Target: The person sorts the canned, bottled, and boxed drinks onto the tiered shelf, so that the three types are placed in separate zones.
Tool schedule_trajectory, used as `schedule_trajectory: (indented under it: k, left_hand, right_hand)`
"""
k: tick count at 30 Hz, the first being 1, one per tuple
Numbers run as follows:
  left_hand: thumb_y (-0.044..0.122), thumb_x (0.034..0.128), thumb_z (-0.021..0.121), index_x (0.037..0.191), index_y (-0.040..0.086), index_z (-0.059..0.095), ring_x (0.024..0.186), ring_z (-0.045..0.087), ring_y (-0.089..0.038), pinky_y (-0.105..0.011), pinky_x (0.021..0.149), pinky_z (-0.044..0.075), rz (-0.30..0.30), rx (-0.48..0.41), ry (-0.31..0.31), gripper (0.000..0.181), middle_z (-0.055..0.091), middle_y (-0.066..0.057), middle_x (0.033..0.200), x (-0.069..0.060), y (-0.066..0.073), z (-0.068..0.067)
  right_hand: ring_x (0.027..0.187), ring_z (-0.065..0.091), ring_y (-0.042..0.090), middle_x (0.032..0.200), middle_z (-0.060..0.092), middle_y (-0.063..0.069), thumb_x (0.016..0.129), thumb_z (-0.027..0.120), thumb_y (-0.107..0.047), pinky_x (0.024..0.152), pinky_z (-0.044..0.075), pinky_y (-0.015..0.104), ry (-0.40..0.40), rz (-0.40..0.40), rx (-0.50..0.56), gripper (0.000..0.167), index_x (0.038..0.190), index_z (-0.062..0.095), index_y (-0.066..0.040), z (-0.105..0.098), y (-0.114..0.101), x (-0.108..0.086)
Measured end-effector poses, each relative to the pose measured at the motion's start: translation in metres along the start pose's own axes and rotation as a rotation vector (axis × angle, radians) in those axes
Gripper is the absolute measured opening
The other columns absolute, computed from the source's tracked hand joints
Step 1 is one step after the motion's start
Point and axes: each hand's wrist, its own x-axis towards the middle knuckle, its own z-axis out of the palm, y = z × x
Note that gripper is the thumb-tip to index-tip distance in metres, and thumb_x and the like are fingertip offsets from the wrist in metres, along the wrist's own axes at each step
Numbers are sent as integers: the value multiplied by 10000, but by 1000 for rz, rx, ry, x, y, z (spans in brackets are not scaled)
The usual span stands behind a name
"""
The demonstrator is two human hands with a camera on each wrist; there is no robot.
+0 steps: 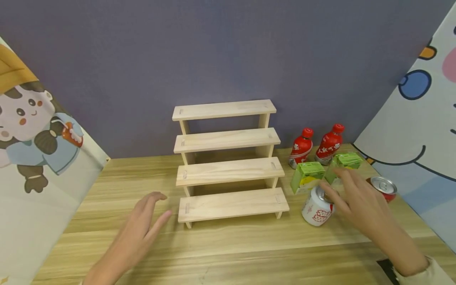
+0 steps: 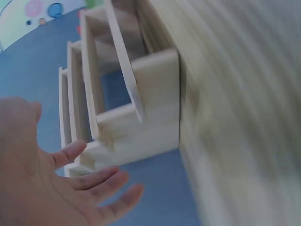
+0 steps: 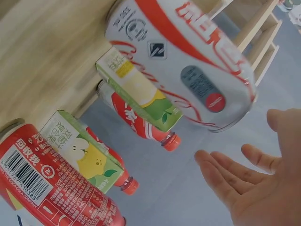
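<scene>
the white can [image 1: 317, 210] is set just off the unclenched fingers [image 3: 214, 176] of the right hand [image 1: 361, 202]; the left hand [image 1: 140, 225], likewise unclenched, is held beside the wooden rack [image 1: 231, 171]

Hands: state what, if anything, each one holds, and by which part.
Nothing is held: the right hand is near the white can, not touching it; the left hand is empty beside the wooden shelf.

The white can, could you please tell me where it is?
In the head view, the white can stands right of the rack, in front of a green carton, near the right hand.
</scene>
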Motion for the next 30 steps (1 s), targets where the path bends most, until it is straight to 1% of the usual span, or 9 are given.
schedule_trajectory:
  k: [4, 7, 11, 15, 19, 22, 25, 27, 30]
  left_hand:
    - [341, 1082, 428, 1367, 109, 457, 1230, 549, -336, -573, 945, 498, -107, -220, -116, 368, 574, -125, 1340, -3, -1, 5]
    - [342, 1087, 410, 1397, 162, 433, 1195, 588, -314, -502, 928, 539, -192, -399, -193, 359, 602, -141, 1316, -3, -6, 11]
    - [355, 1085, 411, 1468, 177, 378, 1089, 640, -296, -396, 863, 583, -280, -551, -283, 423, 621, -182, 1252, -1, -11, 20]
    - [330, 1088, 413, 1503, 151, 324, 992, 649, -297, -359, 796, 598, -273, -641, -320, 461, 638, -184, 1144, 3, -17, 29]
    - [292, 1091, 408, 1472, 78, 331, 926, 655, -323, -383, 760, 605, -264, -803, -356, 444, 626, -230, 1044, 9, -26, 38]
    - [284, 1084, 432, 1446, 52, 328, 848, 665, -279, -368, 730, 605, -282, -909, -388, 442, 622, -234, 970, 14, -31, 43]
    - [246, 1069, 477, 1437, 56, 299, 734, 642, -200, -302, 663, 590, -285, -980, -410, 450, 640, -173, 870, 16, -36, 47]
    - [209, 1060, 495, 1432, 57, 273, 675, 614, -156, -259, 617, 566, -275, -1022, -414, 459, 641, -118, 810, 16, -38, 51]
    - [189, 1059, 494, 1418, 75, 254, 622, 592, -133, -224, 573, 538, -286, -1103, -417, 446, 641, -65, 747, 16, -40, 56]
  right_hand:
    - [811, 584, 269, 1109, 604, 139, 897, 750, -323, 550, 518, 456, -41, -9, 5, 506, 1241, 522, -28, -4, -6, -9]
    - [760, 541, 208, 1080, 613, 124, 882, 765, -337, 513, 476, 362, -53, -25, 13, 520, 1226, 520, -34, -2, -8, -13]
    - [794, 575, 240, 1068, 633, 148, 863, 786, -351, 546, 505, 404, -67, 1, 56, 572, 1245, 494, -40, 3, -9, -19]
    - [833, 616, 264, 1041, 647, 149, 829, 825, -317, 575, 530, 439, -67, 29, 117, 609, 1250, 483, -40, 9, -9, -25]
    - [762, 566, 176, 999, 644, 112, 765, 876, -228, 521, 486, 318, -24, 15, 132, 574, 1146, 486, -47, 16, -7, -28]
    - [812, 592, 198, 1035, 632, 119, 717, 899, -160, 568, 537, 362, -10, 15, 156, 621, 1147, 472, -28, 20, -5, -29]
    - [909, 641, 277, 1091, 619, 145, 699, 908, -122, 659, 576, 460, -20, 31, 199, 702, 1220, 454, 4, 24, -3, -31]
    - [942, 652, 313, 1116, 615, 154, 711, 905, -126, 682, 581, 475, -31, 43, 232, 726, 1260, 449, 6, 26, -2, -31]
    - [950, 638, 218, 1125, 623, 103, 737, 894, -150, 694, 592, 340, -44, 47, 249, 694, 1279, 476, -35, 27, -1, -33]
